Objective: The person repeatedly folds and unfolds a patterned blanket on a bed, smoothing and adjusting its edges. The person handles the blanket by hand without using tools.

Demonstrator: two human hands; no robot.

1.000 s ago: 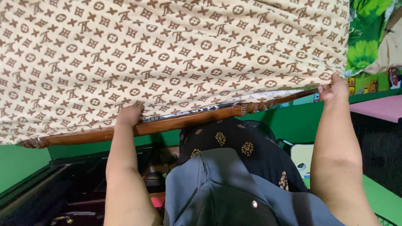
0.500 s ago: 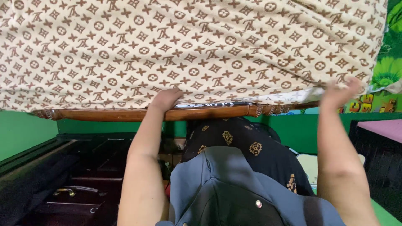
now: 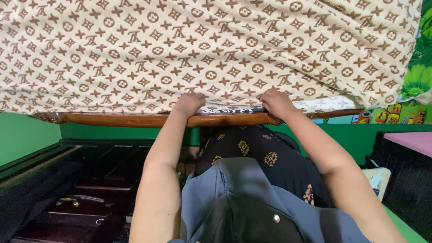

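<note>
Now both hands press at the lower edge of a patterned blanket, mid-frame.
From the head camera, the left hand (image 3: 188, 103) and right hand (image 3: 275, 102) reach up with forearms raised, fingers tucked under the cream-and-brown blanket (image 3: 216, 49), which fills the upper frame; how tightly they grip cannot be told. Just below runs a carved wooden rail (image 3: 153, 119). Green wall (image 3: 27, 135) sits at left.

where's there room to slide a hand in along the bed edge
Free stretches: along the wooden rail left of the left hand, and right of the right hand toward the green cloth. Crowded between the hands, where the patterned blanket bunches.
</note>
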